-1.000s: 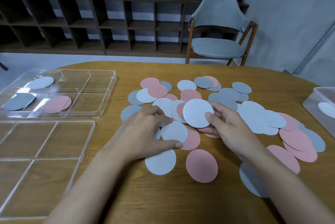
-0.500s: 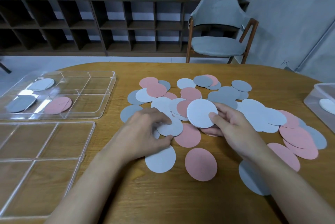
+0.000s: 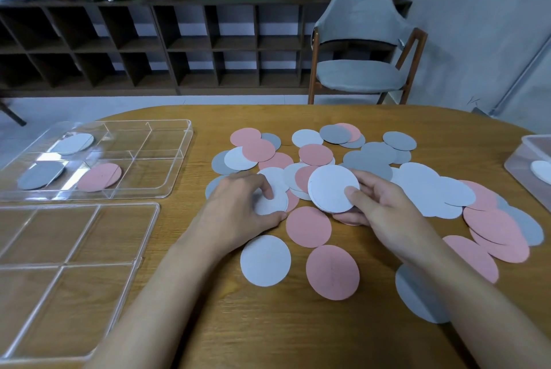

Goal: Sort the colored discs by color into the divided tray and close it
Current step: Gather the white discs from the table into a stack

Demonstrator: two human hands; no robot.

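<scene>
Barely begun, I judge: the divided tray holds only white, grey and pink discs in three compartments, its lid off beside it — the right hand pinches a white stack in its fingers, the left hand curls fingers round a white disc — most loose discs strewn across the tabletop.

The divided tray holds three discs: one white disc, one grey disc, one pink disc. Right of the tray, loose discs overlap: about fourteen pink, the white and grey too stacked to count. Two hands, left hand and right hand, each grip white ones there. One clear lid lies nearer than the tray.
</scene>
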